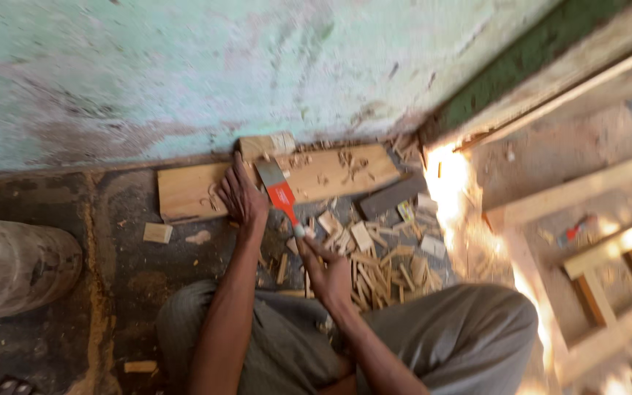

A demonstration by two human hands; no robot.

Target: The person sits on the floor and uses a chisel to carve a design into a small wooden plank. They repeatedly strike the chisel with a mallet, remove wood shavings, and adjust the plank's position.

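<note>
A: State the position of the work piece.

B: One flat pale wooden plank [316, 179] lies on the dark floor [111, 219], its far long edge against the foot of the pale green plastered wall [184, 66]. One short pale wooden block [266, 144] sits at the plank's far edge, touching the wall.

A: State the condition of each hand.

B: The left hand [243, 196] lies palm-down on the plank, fingers spread flat, gripping nothing. The right hand [328, 272] has its grip closed round the handle end of one chisel with a red handle and flat steel blade [279, 190]. The blade tip rests on the plank, just beside the left hand's fingers.

A: List surrounding items.

B: A heap of pale wood chips and offcuts [367, 263] covers the floor at the plank's near edge, right of the right hand; too many to count. Curled shavings [349, 164] lie on the plank face. One dark grey flat slab [393, 196] lies at the plank's right end. Two separate small offcuts [157, 232] lie near the plank's left end. One grey rounded mass [16, 267] stands at the left of the floor; its kind cannot be determined. An open frame of pale timber battens [594, 249] occupies the right, with one small red tool [576, 230] inside it.

A: Obstructions?

B: The person's grey-clad knees [462, 336] fill the near side.
</note>
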